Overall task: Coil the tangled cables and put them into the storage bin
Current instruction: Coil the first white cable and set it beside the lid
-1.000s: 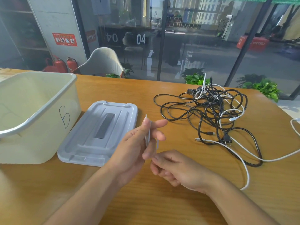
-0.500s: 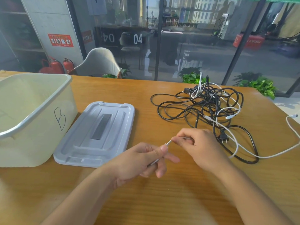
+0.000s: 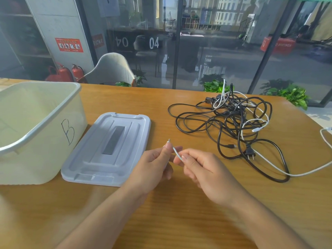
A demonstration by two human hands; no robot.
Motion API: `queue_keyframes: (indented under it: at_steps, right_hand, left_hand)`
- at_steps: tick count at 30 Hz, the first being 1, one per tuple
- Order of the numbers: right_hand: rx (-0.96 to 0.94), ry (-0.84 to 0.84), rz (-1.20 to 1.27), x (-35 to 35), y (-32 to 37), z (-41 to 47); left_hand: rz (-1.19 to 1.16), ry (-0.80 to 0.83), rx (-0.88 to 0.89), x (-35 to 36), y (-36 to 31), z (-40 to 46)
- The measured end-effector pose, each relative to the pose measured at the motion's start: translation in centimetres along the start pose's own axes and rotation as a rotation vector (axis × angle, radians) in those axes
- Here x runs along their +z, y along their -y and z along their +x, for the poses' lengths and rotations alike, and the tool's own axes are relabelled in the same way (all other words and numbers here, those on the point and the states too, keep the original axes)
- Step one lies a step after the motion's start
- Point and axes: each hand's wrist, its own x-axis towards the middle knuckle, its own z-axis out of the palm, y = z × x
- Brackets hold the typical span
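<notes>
Hands: your left hand point(image 3: 154, 164) and right hand point(image 3: 203, 169) both pinch the white cable point(image 3: 177, 154) end near the lid point(image 3: 109, 150). Feed even loops; keep slack clear of the tangle point(image 3: 233, 123).

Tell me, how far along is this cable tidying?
Barely started. Done: the storage bin stands open with its lid lying beside it; what shows of its inside holds no cable. In hand: the left hand and right hand pinch one end of a white cable. Left: the tangled pile still lies uncoiled on the table.
</notes>
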Motion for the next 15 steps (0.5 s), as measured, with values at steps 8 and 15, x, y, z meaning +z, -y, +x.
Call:
queue_keyframes:
  at_steps: [8,15]
  right_hand:
    - [0.179,0.37,0.218,2.2,0.6,-0.7]
    - [0.167,0.395,0.004,1.9,-0.1,-0.1]
  left_hand:
    - [-0.354,0.017,0.052,-0.4,-0.9,0.0]
    - [-0.458,0.153,0.075,-0.9,-1.4,-0.3]
